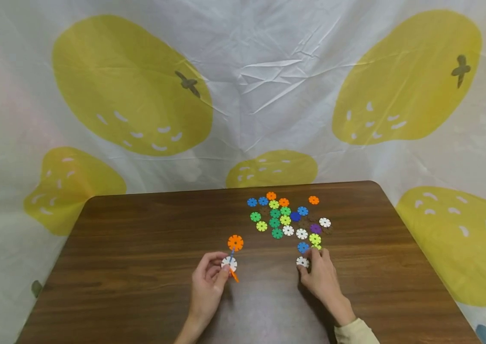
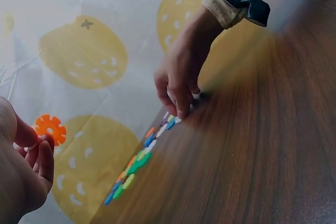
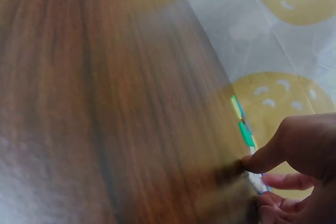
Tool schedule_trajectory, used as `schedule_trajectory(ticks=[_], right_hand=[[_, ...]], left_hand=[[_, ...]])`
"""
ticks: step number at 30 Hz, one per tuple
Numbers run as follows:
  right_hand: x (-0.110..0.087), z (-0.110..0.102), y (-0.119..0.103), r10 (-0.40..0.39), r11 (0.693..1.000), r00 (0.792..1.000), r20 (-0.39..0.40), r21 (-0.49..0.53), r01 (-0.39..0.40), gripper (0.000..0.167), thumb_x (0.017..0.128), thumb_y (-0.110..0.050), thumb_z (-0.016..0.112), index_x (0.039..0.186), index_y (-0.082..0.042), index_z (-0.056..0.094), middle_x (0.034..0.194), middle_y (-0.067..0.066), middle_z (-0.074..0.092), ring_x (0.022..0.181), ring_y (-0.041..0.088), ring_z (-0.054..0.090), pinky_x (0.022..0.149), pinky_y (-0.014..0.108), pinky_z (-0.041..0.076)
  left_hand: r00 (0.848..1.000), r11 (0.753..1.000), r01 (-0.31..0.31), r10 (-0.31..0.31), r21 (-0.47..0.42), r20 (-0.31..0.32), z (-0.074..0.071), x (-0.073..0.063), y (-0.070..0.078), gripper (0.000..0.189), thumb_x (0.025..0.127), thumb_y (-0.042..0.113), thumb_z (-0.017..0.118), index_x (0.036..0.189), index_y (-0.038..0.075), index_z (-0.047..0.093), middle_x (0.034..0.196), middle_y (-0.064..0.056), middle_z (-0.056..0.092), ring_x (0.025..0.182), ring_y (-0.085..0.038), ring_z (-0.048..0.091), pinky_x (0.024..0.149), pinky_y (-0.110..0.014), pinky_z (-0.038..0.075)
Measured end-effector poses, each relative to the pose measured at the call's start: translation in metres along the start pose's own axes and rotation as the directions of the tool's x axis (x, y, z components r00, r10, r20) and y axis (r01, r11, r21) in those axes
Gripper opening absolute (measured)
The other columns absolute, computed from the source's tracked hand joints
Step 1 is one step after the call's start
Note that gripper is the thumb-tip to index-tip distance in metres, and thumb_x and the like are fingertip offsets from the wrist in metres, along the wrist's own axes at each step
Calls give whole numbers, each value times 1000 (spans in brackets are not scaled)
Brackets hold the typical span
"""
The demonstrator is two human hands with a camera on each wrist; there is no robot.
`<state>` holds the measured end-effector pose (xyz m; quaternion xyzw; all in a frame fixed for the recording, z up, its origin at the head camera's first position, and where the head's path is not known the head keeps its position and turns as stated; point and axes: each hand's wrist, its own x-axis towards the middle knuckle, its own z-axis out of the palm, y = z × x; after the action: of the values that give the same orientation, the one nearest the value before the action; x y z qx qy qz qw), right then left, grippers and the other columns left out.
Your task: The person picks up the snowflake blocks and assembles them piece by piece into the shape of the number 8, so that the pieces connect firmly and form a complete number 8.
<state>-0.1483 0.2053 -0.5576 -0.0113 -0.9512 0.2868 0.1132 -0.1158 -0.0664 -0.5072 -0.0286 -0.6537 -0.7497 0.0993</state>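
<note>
My left hand [image 1: 209, 277] pinches a small build of interlocking notched discs above the table's near middle. In it, a white disc [image 1: 229, 263] sits by the thumb, an orange disc [image 1: 235, 242] is at the top, a blue disc [image 1: 232, 254] stands edge-on between them, and another orange disc [image 1: 234, 275] points down. The left wrist view shows an orange disc [image 2: 51, 129] beyond the fingertips. On the right, my right hand [image 1: 321, 274] reaches down to the tabletop, its thumb and fingertips around the edge of a loose white disc [image 1: 302, 262]. Its fingers partly cover a yellow-green disc [image 1: 316, 247].
Loose notched discs lie flat toward the back right of the brown wooden table [image 1: 140, 248], among them a green disc [image 1: 277, 233], a purple disc [image 1: 315, 229] and a blue disc [image 1: 302, 247]. Behind the table hangs a white cloth [image 1: 243, 119] with yellow fruit prints.
</note>
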Motion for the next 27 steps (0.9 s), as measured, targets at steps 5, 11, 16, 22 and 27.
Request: schedule_trajectory(ticks=[5,11,16,22,27], right_hand=[[1,-2,-3,-20,999,1000,12,39,20,29,74,-2,82,95,-5,62,86,10,62,75,23,59,66,42,49],[-2,1,-12,-83,991,997,5,109,82,20,77,2,81,84,-11,68,71,0,71,62,11,61,61,29,52],[-8,1,-30,-160,965,987,-33,207,163,18,76,4,83,83,-10,74,73,1,75,61,8,66,59,22,56],[-17,-1,-62,-193,841,981,-9,514,170,16,78,4,82,92,-3,76,76,8,76,61,7,70,57,23,60],[-25,-2,-89,-238,625,968,78,776,91,19,84,4,77,100,8,69,80,23,74,64,22,74,58,38,62]], left_hand=[[1000,1000,22,-22,-7,-6,-1,2,-1,24,90,-15,60,113,-17,57,95,-17,60,78,-6,64,70,-18,58],[1000,999,26,-26,-20,-11,-3,3,-2,22,91,-16,59,113,-15,57,95,-14,60,76,-6,64,69,-18,59],[999,999,36,-37,-28,-19,-4,4,-2,22,90,-15,60,113,-15,57,94,-8,60,76,-6,64,67,-18,58],[999,998,16,-19,-65,-37,-5,4,-1,23,92,-13,61,114,-17,54,94,-6,61,77,-5,65,68,-18,59],[998,993,-45,40,-112,-54,-6,4,-1,24,92,-14,60,113,-20,51,94,-3,62,79,-5,66,69,-20,59]])
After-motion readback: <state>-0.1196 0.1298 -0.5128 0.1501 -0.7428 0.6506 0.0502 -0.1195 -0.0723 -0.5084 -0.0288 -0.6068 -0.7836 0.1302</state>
